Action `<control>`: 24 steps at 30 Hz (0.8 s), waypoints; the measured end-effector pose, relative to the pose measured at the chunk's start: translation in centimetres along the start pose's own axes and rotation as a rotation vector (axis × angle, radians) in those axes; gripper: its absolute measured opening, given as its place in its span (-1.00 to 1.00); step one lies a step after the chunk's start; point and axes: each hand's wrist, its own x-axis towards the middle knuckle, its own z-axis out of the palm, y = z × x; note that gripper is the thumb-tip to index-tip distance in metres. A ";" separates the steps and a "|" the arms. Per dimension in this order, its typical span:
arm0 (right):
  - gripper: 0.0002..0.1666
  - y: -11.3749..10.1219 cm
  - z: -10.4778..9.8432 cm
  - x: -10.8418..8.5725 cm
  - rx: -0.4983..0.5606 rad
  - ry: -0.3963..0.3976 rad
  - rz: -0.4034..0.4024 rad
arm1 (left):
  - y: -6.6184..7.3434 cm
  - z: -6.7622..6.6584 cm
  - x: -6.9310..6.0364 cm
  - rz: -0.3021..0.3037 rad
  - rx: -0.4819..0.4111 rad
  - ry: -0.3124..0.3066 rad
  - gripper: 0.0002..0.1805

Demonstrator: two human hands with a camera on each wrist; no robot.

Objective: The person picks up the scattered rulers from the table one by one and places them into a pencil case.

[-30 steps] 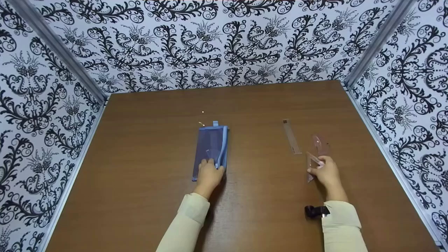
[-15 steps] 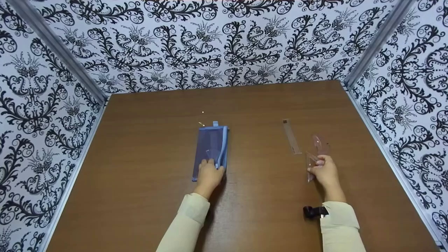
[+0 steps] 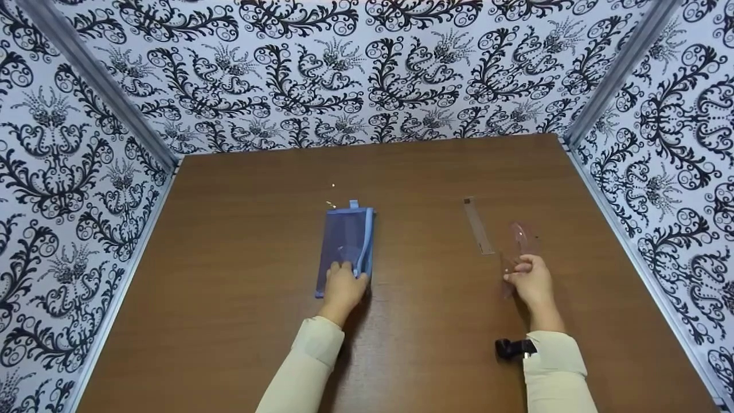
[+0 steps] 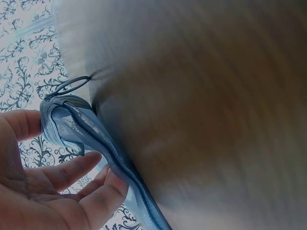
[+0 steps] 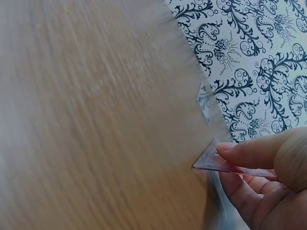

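A blue mesh pouch lies on the table left of centre, its zip edge on the right. The left hand holds its near end; in the left wrist view the thumb and fingers of that hand are at the pouch's zipped edge. On the right, the right hand pinches a clear pinkish set square, seen in the right wrist view between thumb and fingers as a thin triangular piece. Just beyond lies a pink transparent protractor.
A clear ruler lies between the pouch and the protractor. A black wrist device sits at the right sleeve. Patterned panels surround the brown table at the back and both sides.
The set square has tilted in the right hand's pinch, and the right forearm has shifted slightly left. The left hand stays on the pouch.
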 end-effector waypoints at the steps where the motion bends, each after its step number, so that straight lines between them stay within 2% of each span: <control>1: -0.32 0.0 0.0 0.0 0.003 0.003 -0.002 | 0.0 0.0 0.0 0.001 0.000 0.001 -0.53; 8: -0.33 -0.2 0.1 0.0 0.016 0.023 0.002 | 0.1 0.0 0.0 -0.017 0.003 -0.013 -0.50; 15: -0.34 -0.3 0.4 0.1 0.012 0.041 0.021 | 0.1 0.0 0.0 -0.010 0.003 -0.015 -0.46; 24: -0.35 -0.8 1.1 0.1 0.042 0.039 0.002 | 0.2 -0.2 -0.1 -0.011 -0.002 -0.015 -0.46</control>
